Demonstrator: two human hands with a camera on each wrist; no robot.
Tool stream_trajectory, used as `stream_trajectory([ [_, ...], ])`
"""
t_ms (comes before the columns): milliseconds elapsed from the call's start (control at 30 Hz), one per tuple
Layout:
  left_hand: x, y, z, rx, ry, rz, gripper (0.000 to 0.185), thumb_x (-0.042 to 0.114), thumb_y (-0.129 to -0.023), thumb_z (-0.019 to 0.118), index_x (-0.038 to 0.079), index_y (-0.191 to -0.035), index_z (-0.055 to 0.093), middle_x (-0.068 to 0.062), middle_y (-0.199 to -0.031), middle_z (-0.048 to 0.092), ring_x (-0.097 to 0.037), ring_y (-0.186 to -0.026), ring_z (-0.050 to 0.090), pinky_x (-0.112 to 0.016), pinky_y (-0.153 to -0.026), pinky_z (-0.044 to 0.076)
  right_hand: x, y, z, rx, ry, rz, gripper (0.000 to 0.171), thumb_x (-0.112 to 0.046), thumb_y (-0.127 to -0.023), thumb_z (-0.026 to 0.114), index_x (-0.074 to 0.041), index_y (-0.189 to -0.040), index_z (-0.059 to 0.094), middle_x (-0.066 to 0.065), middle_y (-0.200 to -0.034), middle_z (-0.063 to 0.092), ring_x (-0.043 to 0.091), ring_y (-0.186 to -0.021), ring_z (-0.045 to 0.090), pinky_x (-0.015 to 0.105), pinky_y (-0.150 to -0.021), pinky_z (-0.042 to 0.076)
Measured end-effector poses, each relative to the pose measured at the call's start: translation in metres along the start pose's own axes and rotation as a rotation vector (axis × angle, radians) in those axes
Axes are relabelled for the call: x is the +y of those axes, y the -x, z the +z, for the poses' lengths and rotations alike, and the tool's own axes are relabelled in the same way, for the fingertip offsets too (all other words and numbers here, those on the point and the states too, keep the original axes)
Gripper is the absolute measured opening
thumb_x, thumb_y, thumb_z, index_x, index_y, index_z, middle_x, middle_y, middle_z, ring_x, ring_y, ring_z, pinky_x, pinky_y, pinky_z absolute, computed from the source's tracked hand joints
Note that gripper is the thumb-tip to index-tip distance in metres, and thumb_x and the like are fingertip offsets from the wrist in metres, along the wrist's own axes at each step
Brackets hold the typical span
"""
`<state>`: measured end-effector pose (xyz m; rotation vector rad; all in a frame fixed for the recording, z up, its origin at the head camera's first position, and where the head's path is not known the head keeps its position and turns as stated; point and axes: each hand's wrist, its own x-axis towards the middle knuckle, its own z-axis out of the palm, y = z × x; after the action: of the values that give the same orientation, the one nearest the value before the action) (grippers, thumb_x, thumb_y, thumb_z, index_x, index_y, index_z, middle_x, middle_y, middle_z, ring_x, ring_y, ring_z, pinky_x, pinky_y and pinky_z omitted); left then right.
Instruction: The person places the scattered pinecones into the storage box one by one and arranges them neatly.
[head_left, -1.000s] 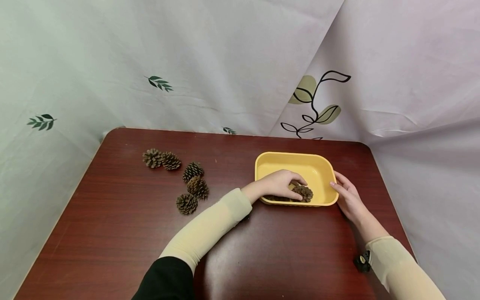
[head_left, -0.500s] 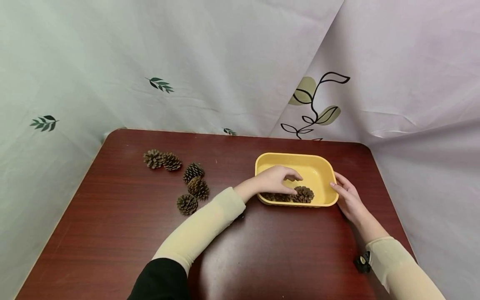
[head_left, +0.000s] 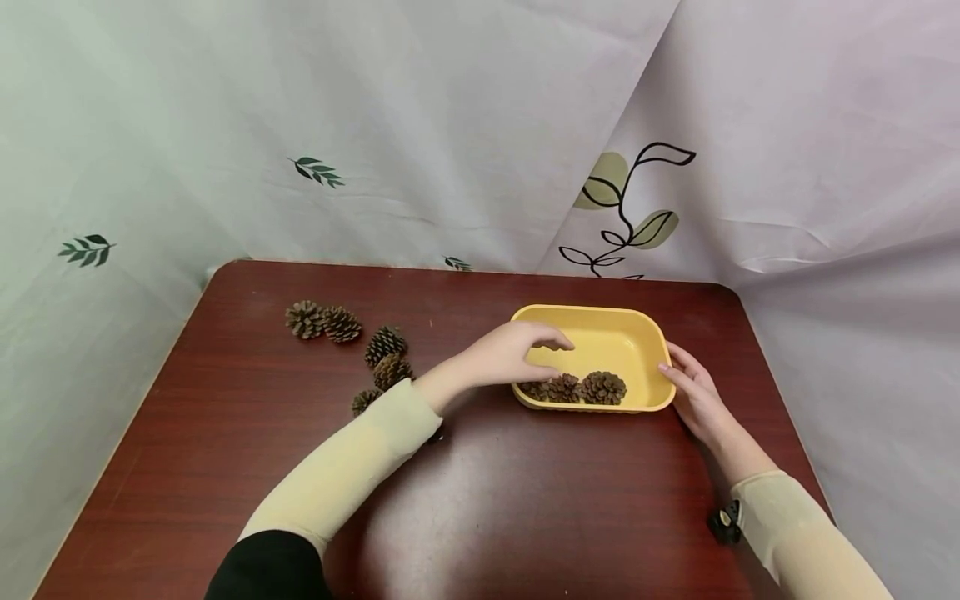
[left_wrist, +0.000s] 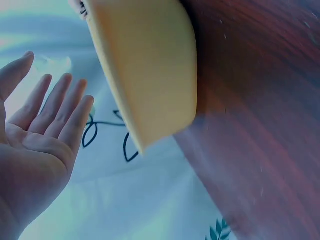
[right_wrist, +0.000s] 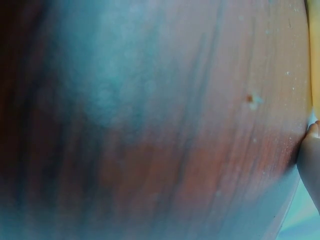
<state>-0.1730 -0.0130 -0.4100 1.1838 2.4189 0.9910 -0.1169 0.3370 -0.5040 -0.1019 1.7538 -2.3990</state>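
Left hand (head_left: 510, 354) hovered, fingers relaxed and empty, over the yellow tray (head_left: 641, 329) near the table's (head_left: 525, 500) right edge, partly hiding its pine cones (head_left: 585, 388). Right hand (head_left: 693, 392) touched the tray's right wall, fingers straight.

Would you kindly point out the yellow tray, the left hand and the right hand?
yellow tray (head_left: 592, 313): head view, far rim.
left hand (head_left: 506, 354): head view, back of hand.
right hand (head_left: 697, 396): head view, back of hand.
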Motion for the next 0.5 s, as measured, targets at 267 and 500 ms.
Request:
stream_trajectory([
  [267, -0.003, 0.044, -0.024, 0.075, -0.056, -0.016, 0.039, 0.018, -0.096, 0.08, 0.011, -0.134, 0.072, -0.004, -0.135, 0.074, -0.021, -0.129, 0.068, -0.038, -0.116, 0.053, 0.001, 0.0, 0.001, -0.005, 0.013, 0.008, 0.042, 0.003, -0.11, 0.041, -0.022, -0.134, 0.064, -0.009, -0.123, 0.074, 0.004, -0.107, 0.073, 0.019, -0.087, 0.062],
  [500, -0.01, 0.081, -0.044, 0.145, -0.043, -0.073, 0.039, 0.019, -0.096, 0.08, 0.011, -0.134, 0.072, -0.005, -0.135, 0.074, -0.024, -0.133, 0.066, -0.044, -0.117, 0.053, 0.0, 0.0, 0.001, -0.009, -0.001, -0.012, 0.042, 0.004, -0.11, 0.039, -0.02, -0.134, 0.064, -0.007, -0.122, 0.074, 0.005, -0.106, 0.073, 0.019, -0.088, 0.062],
])
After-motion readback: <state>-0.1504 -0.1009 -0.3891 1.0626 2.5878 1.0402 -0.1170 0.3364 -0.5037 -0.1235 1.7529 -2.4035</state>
